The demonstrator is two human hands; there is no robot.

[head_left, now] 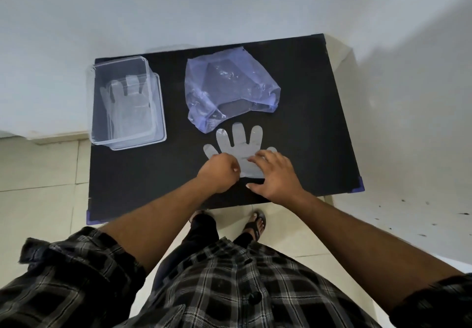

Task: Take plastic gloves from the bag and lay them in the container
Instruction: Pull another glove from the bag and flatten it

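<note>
Head view looks down on a black table (306, 113) with a clear plastic glove (238, 146) lying flat on it, fingers spread and pointing away from the person. Just beyond the glove's fingertips sits a crumpled bluish plastic bag (227, 84), its lower edge almost touching them. Well to the left of the glove stands a clear rectangular container (155, 113), resting near the table's left edge, with gloves in the container (127, 100) already laid flat, their fingers also pointing away.

Both hands are at the glove's cuff end. The left hand (222, 171) is curled, its fingers bunched together at the cuff's left edge as if pinching the film, though the grip itself is hidden by the knuckles, so I cannot tell whether it has hold. The right hand (274, 174) is spread wide, fingertips pressing flat on the palm area and right side of the glove, thumb stretched out along the table nearer the person; it grasps nothing
</note>
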